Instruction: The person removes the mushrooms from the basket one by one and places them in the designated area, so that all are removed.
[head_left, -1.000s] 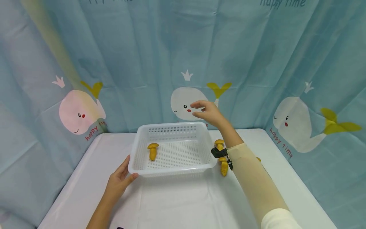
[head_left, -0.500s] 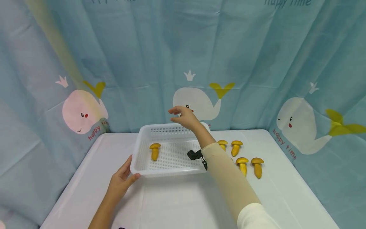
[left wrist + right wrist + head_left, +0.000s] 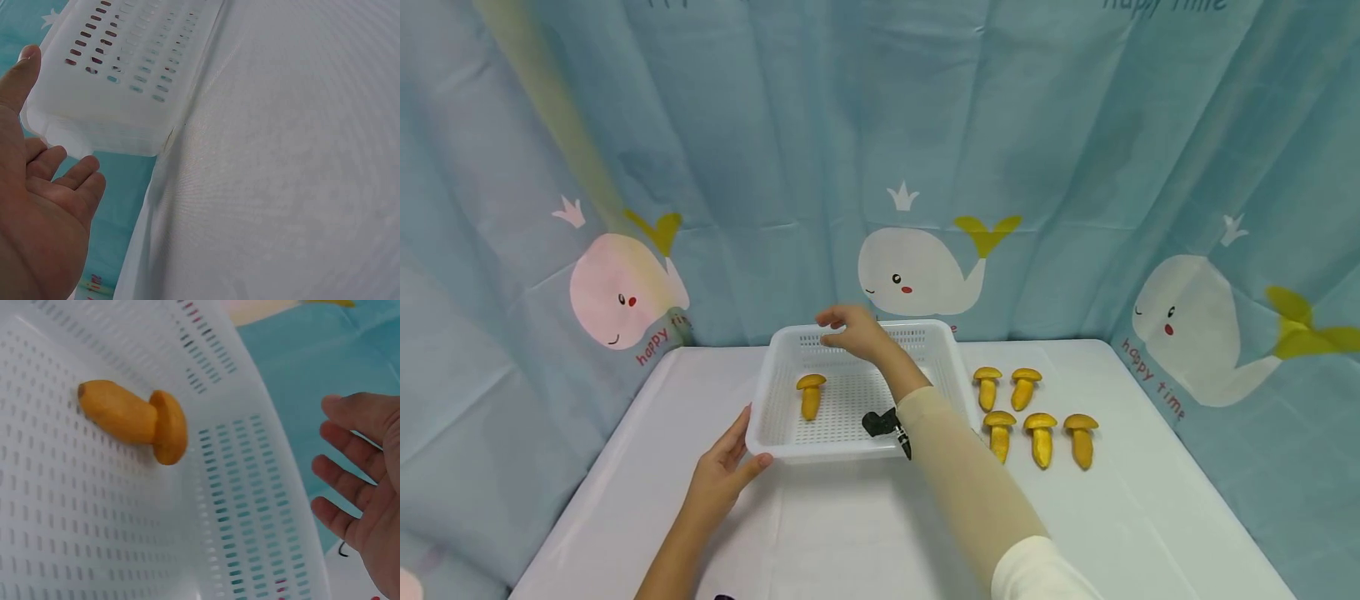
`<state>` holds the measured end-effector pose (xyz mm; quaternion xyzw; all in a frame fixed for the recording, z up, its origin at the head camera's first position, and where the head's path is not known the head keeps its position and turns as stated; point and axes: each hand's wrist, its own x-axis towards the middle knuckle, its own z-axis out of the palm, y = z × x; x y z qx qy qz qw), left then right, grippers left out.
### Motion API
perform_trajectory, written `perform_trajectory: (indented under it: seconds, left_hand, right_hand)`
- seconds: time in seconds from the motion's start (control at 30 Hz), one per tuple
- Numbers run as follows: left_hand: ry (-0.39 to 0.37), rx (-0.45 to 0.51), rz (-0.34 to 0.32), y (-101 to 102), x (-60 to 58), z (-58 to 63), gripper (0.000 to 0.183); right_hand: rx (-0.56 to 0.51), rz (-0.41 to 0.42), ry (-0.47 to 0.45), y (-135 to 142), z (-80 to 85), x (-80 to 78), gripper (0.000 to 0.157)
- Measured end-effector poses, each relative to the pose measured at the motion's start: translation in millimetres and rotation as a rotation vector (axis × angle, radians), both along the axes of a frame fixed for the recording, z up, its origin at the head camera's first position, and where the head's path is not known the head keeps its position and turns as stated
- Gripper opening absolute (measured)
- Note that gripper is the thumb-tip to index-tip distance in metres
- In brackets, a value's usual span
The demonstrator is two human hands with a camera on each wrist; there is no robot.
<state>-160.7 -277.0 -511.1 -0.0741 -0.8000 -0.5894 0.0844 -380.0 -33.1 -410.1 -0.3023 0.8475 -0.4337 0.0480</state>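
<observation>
A white perforated plastic basket (image 3: 865,450) stands on the white table. One yellow mushroom (image 3: 810,397) lies in its left part, cap toward the far wall; the right wrist view shows this mushroom (image 3: 122,415) close up. My left hand (image 3: 718,475) holds the basket's near left corner, thumb at the front side and fingers along the left side, as the left wrist view also shows of the hand (image 3: 44,194). Above the basket's far side hovers my right hand (image 3: 857,333), fingers loosely bent and nothing held. In the right wrist view the right hand (image 3: 369,469) is apart from the rim.
To the right of the basket, several more yellow mushrooms lie in two rows, among them a back-row mushroom (image 3: 1025,389) and a front-row mushroom (image 3: 1081,442). A blue curtain (image 3: 775,167) with whale prints hangs behind and beside the table (image 3: 1150,517).
My right hand has moved left and lower, from beyond the basket's far right to above its far rim. The mushrooms at the right have come into view. My left hand keeps its place.
</observation>
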Motion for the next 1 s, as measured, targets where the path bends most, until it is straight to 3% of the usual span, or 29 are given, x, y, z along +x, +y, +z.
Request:
perform_trajectory:
  seconds: [0.47,0.67,1.0]
  left_hand:
    - [0.019,-0.005,-0.001,-2,0.7,-2.0,0.085]
    - [-0.006,-0.008,0.003,-2,0.9,-0.9,0.085]
    - [-0.011,-0.028,0.008,1,-0.7,0.8,0.085]
  right_hand:
    - [0.159,0.097,-0.166,-25,-19.4,1.5,0.045]
    - [0.212,0.151,-0.212,-25,-26.3,2.2,0.045]
    - [0.274,0.164,-0.272,-24,-34.2,0.5,0.044]
